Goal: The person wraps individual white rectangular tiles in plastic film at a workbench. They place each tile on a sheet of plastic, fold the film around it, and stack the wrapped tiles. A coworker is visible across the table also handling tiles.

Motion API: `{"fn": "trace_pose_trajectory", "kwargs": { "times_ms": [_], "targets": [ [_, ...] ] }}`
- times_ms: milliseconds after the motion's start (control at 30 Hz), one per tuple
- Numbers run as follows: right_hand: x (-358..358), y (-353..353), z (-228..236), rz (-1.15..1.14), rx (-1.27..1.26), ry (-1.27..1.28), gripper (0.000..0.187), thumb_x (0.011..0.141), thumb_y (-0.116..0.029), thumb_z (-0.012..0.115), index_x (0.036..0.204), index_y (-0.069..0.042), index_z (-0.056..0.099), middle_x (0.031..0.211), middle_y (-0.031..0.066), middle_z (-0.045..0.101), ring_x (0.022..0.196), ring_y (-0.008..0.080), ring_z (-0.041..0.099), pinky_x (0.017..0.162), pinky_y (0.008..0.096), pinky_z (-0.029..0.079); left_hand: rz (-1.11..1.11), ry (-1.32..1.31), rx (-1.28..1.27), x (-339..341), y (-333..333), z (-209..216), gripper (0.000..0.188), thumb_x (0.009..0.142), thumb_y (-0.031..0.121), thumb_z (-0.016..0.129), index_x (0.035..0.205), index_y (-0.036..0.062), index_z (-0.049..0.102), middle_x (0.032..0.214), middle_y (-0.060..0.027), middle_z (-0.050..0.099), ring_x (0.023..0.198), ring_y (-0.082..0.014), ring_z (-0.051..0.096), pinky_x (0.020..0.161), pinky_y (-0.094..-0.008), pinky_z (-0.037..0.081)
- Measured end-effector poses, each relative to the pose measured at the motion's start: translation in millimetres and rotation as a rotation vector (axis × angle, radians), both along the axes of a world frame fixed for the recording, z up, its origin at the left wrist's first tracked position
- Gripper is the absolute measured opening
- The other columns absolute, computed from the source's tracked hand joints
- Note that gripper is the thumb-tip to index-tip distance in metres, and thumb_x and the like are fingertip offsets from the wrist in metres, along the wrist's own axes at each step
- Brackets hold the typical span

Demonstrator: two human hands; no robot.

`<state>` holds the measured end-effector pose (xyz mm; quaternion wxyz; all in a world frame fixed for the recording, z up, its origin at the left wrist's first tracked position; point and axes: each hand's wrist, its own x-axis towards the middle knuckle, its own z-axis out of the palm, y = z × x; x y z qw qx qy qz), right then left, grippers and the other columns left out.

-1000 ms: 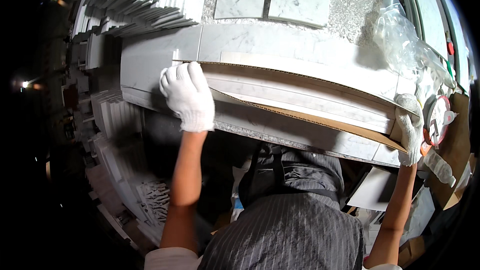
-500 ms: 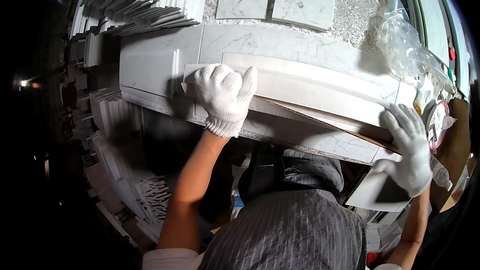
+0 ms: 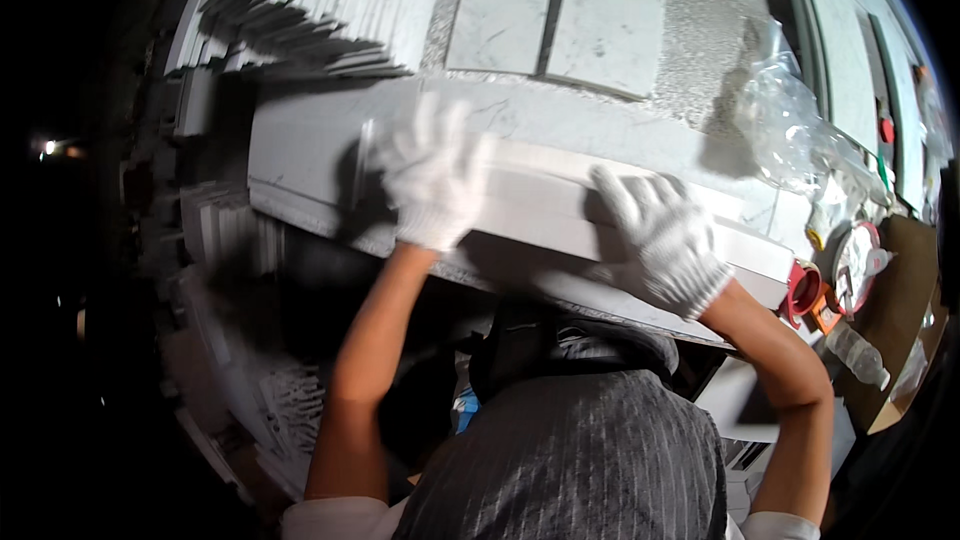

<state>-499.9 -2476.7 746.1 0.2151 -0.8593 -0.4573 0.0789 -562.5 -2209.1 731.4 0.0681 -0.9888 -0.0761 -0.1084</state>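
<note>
A long white cardboard box [image 3: 535, 202] lies lengthwise along the front of a marble-topped bench [image 3: 300, 160]. At its left end my left hand [image 3: 435, 175], in a white knit glove, is smeared by motion, but its fingers show spread apart with nothing in them. My right hand [image 3: 672, 245], gloved the same way, rests over the right half of the box. Its fingers stretch across the top with gaps between them. The glove hides part of the box's front side.
Upright marble slabs [image 3: 340, 5] stand packed at the back left. Two flat marble tiles [image 3: 507, 5] lie behind the bench top. Crumpled clear plastic [image 3: 780, 115], a red tape ring [image 3: 803, 290], a round container [image 3: 852, 265] and a plastic bottle [image 3: 858, 355] sit at the right.
My right hand has moved left from the box's right end to over its right half. My left hand's fist has spread. The box's raised front flap now lies down.
</note>
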Motion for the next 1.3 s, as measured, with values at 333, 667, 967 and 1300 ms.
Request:
{"fn": "trace_pose_trajectory", "kwargs": {
  "times_ms": [333,667,967,1300],
  "targets": [
    [1.7,-131.7,-5.1,-0.164,-0.088,0.047,0.096,0.05,-0.036,0.091,0.129,-0.002,0.048,0.115,0.0176,0.057,0.106,0.0366,0.055,0.092,0.0482,0.042,0.297,0.079,-0.74,-12.9,55.8,-1.9,0.05,0.096,0.045,0.052,0.126,0.0041,0.056,0.115,-0.0193,0.064,0.113,-0.0367,0.057,0.097,-0.0433,0.043],
    [6.0,-129.0,-14.2,-0.18,-0.105,0.036,0.078,0.049,-0.019,0.082,0.119,-0.002,0.054,0.106,0.0183,0.059,0.095,0.0386,0.058,0.084,0.0484,0.045,-0.142,-0.018,-0.031,5.3,-32.9,4.3,0.024,0.09,0.022,0.056,0.109,0.0091,0.064,0.117,-0.0103,0.058,0.109,-0.0312,0.053,0.097,-0.0497,0.037],
    [5.6,-126.6,-7.1,-0.135,-0.105,0.014,0.086,0.047,-0.034,0.089,0.117,-0.003,0.05,0.099,0.0138,0.056,0.087,0.034,0.056,0.078,0.0462,0.042,-0.126,0.096,-0.321,21.9,-51.6,17.5,0.019,0.088,0.027,0.057,0.096,0.0118,0.065,0.087,-0.0079,0.061,0.084,-0.0266,0.057,0.093,-0.0448,0.039],
    [-5.5,-129.6,-5.9,-0.176,-0.082,-0.051,0.091,0.052,-0.047,0.089,0.122,-0.003,0.049,0.107,0.0136,0.059,0.097,0.0336,0.057,0.089,0.0473,0.043,-0.194,-0.002,-0.24,13.6,-48.3,16.8,0.019,0.089,0.024,0.056,0.077,0.0117,0.064,0.075,-0.0078,0.06,0.077,-0.0277,0.058,0.078,-0.0416,0.043]
  ]
}}
